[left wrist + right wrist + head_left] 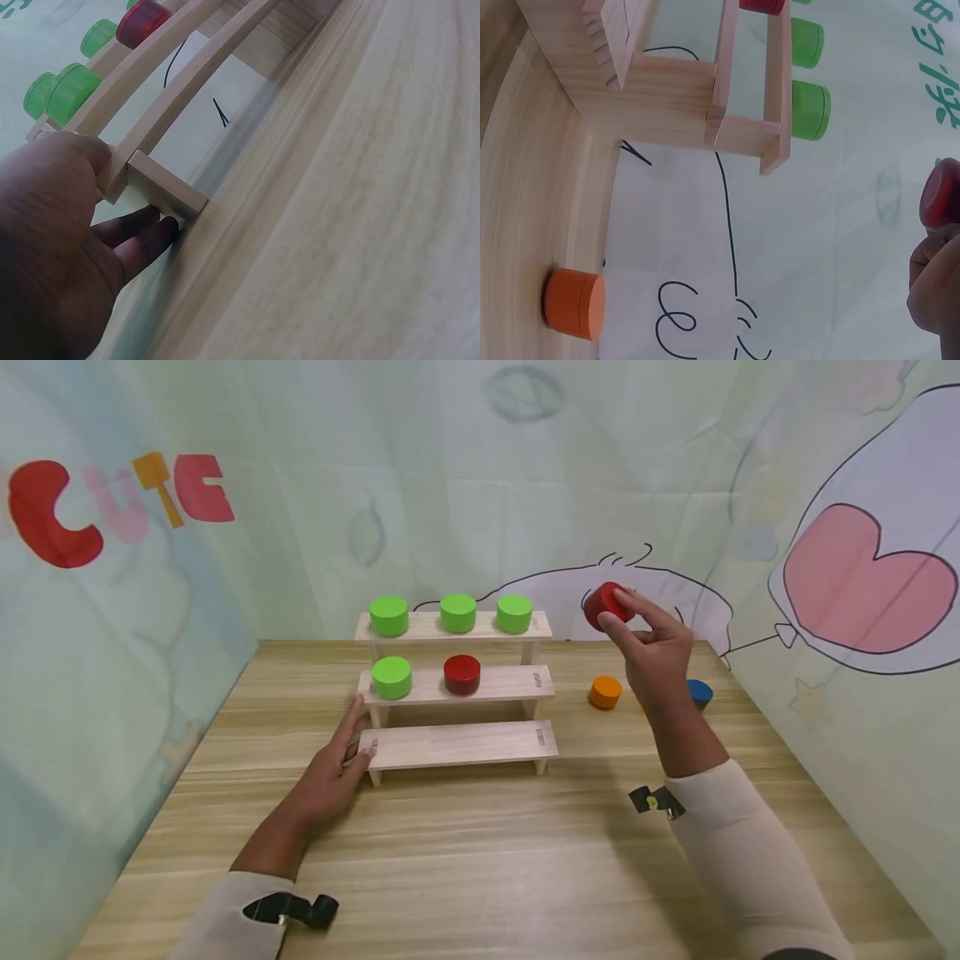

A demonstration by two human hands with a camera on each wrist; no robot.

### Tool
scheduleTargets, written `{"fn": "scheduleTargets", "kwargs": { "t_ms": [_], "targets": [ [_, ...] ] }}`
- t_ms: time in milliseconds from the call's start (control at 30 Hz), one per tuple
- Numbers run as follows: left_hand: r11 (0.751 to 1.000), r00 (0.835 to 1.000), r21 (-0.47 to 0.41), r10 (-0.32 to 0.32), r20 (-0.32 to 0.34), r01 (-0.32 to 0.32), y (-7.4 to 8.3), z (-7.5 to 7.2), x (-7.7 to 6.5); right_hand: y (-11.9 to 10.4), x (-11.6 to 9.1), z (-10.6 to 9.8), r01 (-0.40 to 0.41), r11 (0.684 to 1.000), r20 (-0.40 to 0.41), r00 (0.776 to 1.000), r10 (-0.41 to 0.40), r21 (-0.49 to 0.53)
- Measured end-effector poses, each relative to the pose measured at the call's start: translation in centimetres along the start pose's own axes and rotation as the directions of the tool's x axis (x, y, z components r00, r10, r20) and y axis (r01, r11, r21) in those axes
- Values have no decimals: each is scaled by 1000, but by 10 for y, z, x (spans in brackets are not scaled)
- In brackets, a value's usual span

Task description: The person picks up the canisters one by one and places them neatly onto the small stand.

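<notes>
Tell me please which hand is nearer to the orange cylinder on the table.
Right. The right hand is raised near the orange cylinder, holding a red cylinder; the left hand is farther, at the left end of the wooden rack.

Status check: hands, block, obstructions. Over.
Right hand pinching red block in midair. Left hand touching left end of wooden rack. No obstruction visible between held block and rack.

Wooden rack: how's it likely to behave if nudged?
The wooden rack looks stiff, given its straight planks. Its stepped shape and low front suggest it would probably slide before tipping. The cylinders standing on it show no visible fastening, so a hard nudge could shift them.
</notes>
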State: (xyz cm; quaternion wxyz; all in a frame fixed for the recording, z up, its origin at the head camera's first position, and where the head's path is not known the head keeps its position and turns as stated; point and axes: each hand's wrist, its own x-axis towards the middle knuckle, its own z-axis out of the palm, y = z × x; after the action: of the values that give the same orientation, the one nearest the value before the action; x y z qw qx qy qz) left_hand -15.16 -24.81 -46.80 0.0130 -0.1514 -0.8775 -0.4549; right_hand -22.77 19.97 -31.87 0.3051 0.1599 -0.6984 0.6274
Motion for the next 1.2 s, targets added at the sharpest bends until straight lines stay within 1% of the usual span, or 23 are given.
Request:
{"fn": "scheduleTargets", "kwargs": {
  "t_ms": [167, 267, 400, 533, 633, 800, 1000, 1033, 1200],
  "targets": [
    [1000, 1000, -10, 0, 1, 0, 1, -1, 0, 4, -4, 9, -31, 994, 70, 997, 38, -101],
    [1000, 1000, -13, 3, 2, -3, 1, -1, 0, 7, -7, 15, -36, 991, 113, 992, 51, -127],
    [1000, 1000, -12, 11, 1, -11, 1, -1, 0, 11, -11, 25, -52, 990, 149, 986, 72, -129],
    [1000, 1000, -11, 9, 1, -9, 1, -1, 1, 14, -13, 34, -126, 985, 152, 978, 143, -115],
    [1000, 1000, -8, 6, 1, -6, 1, 0, 1, 17, -15, 40, -194, 974, 167, 963, 212, -119],
    [1000, 1000, -8, 14, -5, -14, 3, -2, 0, 23, -17, 48, -260, 959, 227, 933, 279, -112],
    [1000, 1000, -12, 14, -7, -15, 4, -1, 0, 30, -20, 56, -373, 923, 295, 875, 385, -99],
    [1000, 1000, -12, 15, -7, -15, 4, -1, 0, 31, -21, 57, -386, 917, 300, 867, 398, -102],
    [1000, 1000, -6, 13, -4, -13, 3, -2, 1, 33, -23, 60, -409, 904, 321, 845, 427, -127]
  ]
}}
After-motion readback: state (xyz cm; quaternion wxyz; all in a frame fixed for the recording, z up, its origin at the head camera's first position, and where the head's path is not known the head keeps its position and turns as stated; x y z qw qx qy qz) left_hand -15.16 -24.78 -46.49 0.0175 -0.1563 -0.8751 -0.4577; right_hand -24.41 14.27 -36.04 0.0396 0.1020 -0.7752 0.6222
